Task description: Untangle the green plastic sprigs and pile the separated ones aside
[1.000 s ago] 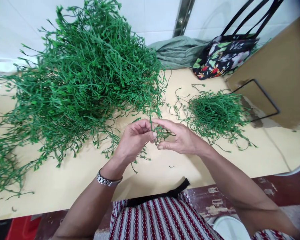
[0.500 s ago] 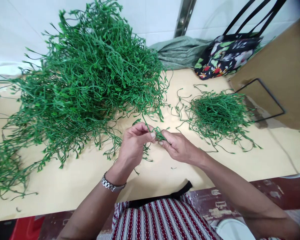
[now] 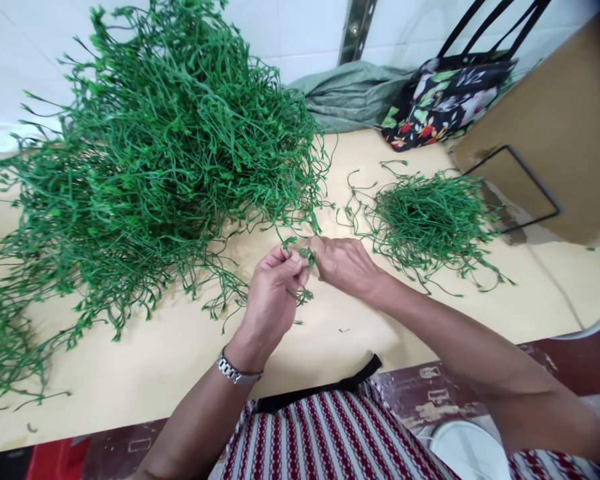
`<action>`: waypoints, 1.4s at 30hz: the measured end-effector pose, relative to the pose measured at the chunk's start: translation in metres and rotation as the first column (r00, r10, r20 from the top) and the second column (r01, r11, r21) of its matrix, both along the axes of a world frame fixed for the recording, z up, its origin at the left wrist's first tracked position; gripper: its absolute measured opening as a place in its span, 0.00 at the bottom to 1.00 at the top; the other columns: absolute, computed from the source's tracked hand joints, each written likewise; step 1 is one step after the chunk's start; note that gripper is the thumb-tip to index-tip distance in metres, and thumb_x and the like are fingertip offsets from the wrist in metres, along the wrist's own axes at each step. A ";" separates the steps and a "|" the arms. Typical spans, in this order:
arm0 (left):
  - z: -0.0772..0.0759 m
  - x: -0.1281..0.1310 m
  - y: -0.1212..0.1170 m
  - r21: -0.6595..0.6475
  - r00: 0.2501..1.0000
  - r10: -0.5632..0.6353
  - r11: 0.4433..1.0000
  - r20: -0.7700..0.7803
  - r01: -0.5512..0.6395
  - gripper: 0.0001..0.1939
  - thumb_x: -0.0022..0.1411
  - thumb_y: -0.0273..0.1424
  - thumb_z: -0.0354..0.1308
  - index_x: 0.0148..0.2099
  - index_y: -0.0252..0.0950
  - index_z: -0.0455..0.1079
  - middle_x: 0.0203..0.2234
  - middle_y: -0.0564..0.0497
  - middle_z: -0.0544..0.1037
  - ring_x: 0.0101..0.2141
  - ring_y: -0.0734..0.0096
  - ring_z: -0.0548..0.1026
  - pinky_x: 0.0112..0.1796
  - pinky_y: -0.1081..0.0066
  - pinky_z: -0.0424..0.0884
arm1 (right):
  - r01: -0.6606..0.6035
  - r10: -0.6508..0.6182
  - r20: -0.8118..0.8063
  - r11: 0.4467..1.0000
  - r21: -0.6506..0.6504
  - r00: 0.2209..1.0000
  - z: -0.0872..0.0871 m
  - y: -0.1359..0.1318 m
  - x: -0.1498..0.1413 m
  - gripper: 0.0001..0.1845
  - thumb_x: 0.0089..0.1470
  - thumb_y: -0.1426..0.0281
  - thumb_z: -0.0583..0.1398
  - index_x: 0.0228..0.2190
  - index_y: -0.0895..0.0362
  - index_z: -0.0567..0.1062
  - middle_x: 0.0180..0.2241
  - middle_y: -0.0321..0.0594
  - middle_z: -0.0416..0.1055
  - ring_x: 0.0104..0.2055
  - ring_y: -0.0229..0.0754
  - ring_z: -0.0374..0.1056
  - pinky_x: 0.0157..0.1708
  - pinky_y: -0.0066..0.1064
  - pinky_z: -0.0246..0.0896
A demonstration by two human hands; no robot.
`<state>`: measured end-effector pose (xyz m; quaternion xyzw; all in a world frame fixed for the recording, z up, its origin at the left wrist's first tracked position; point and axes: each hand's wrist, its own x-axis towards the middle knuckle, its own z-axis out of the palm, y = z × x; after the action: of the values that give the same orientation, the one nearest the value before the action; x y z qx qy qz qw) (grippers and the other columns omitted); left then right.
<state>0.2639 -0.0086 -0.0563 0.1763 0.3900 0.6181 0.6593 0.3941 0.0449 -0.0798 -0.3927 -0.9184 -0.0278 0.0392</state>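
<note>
Between my hands is a small green plastic-looking stem piece (image 3: 307, 256) with forked tips. My left hand (image 3: 273, 297), a metal watch on its wrist, pinches it between thumb and fingers. My right hand (image 3: 347, 267) is closed at the other side of it, back of the hand up; its fingertips are mostly hidden. A large tangled heap of similar green stems (image 3: 180, 147) rises behind and to the left of my hands. To the right lies a smaller, neater pile of green stems (image 3: 435, 210).
More loose stems (image 3: 5, 347) spread at the table's left end. Along the wall are a grey-green cloth (image 3: 353, 97) and a floral bag (image 3: 445, 100). A cardboard box (image 3: 560, 127) stands at the right on the pale table (image 3: 380, 340). A white round lid-like object (image 3: 470, 450) is below.
My right hand has turned so its back faces up, and its thumb is now hidden. My left hand keeps its pinch on the green stem piece. The whole view has shifted slightly.
</note>
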 end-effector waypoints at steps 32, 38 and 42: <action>0.011 -0.006 0.002 0.045 0.962 -0.115 0.991 -0.246 0.130 0.06 0.52 0.27 0.57 0.26 0.34 0.62 0.17 0.56 0.66 0.16 0.82 0.61 0.21 0.77 0.53 | 0.110 -0.124 0.005 0.895 0.431 0.992 0.031 0.024 0.077 0.10 0.48 0.78 0.51 0.31 0.58 0.71 0.25 0.40 0.66 0.30 0.41 0.59 0.33 0.33 0.44; 0.022 -0.006 -0.002 0.062 0.944 -0.139 0.984 -0.298 0.165 0.06 0.51 0.27 0.59 0.26 0.33 0.65 0.22 0.54 0.69 0.18 0.81 0.65 0.21 0.77 0.57 | 0.286 -0.317 0.027 0.887 0.362 0.948 0.038 0.037 0.115 0.14 0.50 0.72 0.54 0.40 0.61 0.70 0.34 0.45 0.70 0.36 0.44 0.62 0.34 0.34 0.46; 0.027 -0.014 -0.002 0.060 0.947 -0.106 0.990 -0.304 0.130 0.06 0.50 0.28 0.59 0.26 0.33 0.65 0.24 0.54 0.68 0.18 0.81 0.65 0.21 0.75 0.59 | 0.418 -0.459 0.056 0.847 0.328 0.887 0.044 0.057 0.171 0.34 0.47 0.47 0.55 0.43 0.63 0.69 0.33 0.53 0.71 0.34 0.49 0.64 0.30 0.36 0.47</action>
<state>0.2495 -0.0105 -0.0297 0.3169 0.4495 0.5584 0.6210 0.5647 0.1018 -0.0360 -0.5787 -0.7890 -0.2041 0.0312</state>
